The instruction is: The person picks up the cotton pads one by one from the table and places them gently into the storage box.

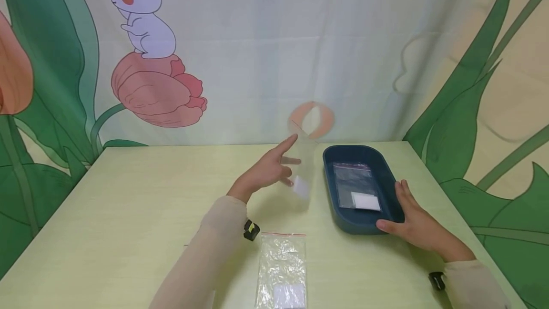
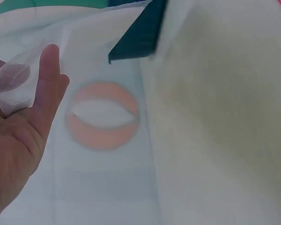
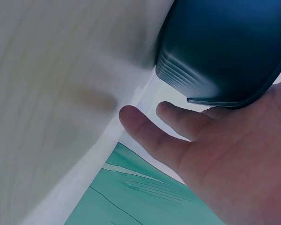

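My left hand (image 1: 269, 169) holds a clear plastic bag (image 1: 305, 159) with a white patch near its lower end, raised over the table left of the tray. In the left wrist view, part of the thin plastic (image 2: 19, 89) is caught between the fingers. A dark blue tray (image 1: 339, 224) stands on the table; inside lies another clear bag (image 1: 348, 180) with a white patch. My right hand (image 1: 422, 225) rests against the tray's near right corner, its fingers extended along the outside. From the right wrist, the tray's underside (image 3: 215, 61) shows above these spread fingers.
Another clear bag (image 1: 282, 261) with a red top line and a white patch lies flat on the table's near side. The pale yellow table (image 1: 128, 204) ends at a printed curtain (image 1: 240, 61) behind it.
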The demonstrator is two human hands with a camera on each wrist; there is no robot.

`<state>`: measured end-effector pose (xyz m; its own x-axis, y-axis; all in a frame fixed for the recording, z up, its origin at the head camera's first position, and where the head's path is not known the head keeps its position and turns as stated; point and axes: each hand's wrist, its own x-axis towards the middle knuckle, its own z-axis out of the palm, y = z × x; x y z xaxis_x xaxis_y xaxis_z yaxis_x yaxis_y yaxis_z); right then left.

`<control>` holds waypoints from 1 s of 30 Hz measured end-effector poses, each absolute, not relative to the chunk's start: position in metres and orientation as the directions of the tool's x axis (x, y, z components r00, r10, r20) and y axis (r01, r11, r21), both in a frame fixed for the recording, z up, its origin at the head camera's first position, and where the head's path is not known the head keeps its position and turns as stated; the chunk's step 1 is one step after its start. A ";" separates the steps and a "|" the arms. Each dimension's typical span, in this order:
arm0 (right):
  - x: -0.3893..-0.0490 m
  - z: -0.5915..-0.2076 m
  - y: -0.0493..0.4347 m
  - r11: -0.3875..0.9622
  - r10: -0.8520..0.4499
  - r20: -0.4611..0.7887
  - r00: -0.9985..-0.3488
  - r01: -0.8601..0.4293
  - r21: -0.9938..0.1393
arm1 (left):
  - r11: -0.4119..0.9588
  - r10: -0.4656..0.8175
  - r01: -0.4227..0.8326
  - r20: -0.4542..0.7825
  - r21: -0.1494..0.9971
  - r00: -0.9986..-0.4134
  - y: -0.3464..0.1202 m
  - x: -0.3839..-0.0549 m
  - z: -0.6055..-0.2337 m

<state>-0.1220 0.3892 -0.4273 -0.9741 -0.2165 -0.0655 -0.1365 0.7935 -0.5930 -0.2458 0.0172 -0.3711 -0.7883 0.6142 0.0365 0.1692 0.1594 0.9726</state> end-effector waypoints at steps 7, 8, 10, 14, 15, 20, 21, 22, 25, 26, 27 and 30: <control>-0.122 -0.427 0.389 0.797 -0.216 -0.067 -0.974 -0.136 -0.588 | 0.088 0.638 0.166 0.072 0.982 -0.767 0.034 -0.241 -0.356; -0.122 -0.427 0.389 0.798 -0.213 -0.070 -0.974 -0.132 -0.588 | 0.077 0.642 0.166 0.078 0.983 -0.763 0.037 -0.241 -0.355; -0.122 -0.427 0.389 0.799 -0.213 -0.073 -0.974 -0.131 -0.587 | 0.060 0.646 0.161 0.084 0.985 -0.758 0.043 -0.240 -0.353; -0.123 -0.427 0.388 0.804 -0.209 -0.072 -0.975 -0.130 -0.580 | 0.027 0.649 0.155 0.101 0.988 -0.754 0.057 -0.238 -0.349; -0.123 -0.427 0.388 0.805 -0.208 -0.071 -0.976 -0.130 -0.578 | 0.016 0.650 0.151 0.105 0.988 -0.753 0.060 -0.238 -0.349; -0.123 -0.427 0.388 0.805 -0.207 -0.072 -0.976 -0.128 -0.580 | -0.024 0.654 0.112 0.101 0.993 -0.750 0.080 -0.239 -0.348; -0.123 -0.427 0.388 0.804 -0.208 -0.071 -0.975 -0.130 -0.580 | -0.024 0.653 0.105 0.095 0.994 -0.751 0.083 -0.240 -0.349; -0.123 -0.427 0.389 0.803 -0.209 -0.071 -0.975 -0.130 -0.581 | -0.024 0.648 0.096 0.089 0.995 -0.756 0.088 -0.240 -0.351; -0.123 -0.427 0.390 0.801 -0.209 -0.073 -0.975 -0.128 -0.585 | -0.021 0.623 0.038 0.043 0.999 -0.781 0.102 -0.241 -0.357; -0.123 -0.427 0.390 0.800 -0.208 -0.073 -0.975 -0.127 -0.586 | -0.023 0.615 0.016 0.027 1.000 -0.788 0.108 -0.241 -0.360; -0.123 -0.427 0.390 0.799 -0.209 -0.073 -0.975 -0.127 -0.588 | -0.026 0.609 -0.006 0.011 1.000 -0.793 0.113 -0.241 -0.364; -0.124 -0.428 0.390 0.793 -0.211 -0.076 -0.975 -0.125 -0.596 | -0.031 0.593 -0.069 -0.037 0.997 -0.804 0.129 -0.241 -0.374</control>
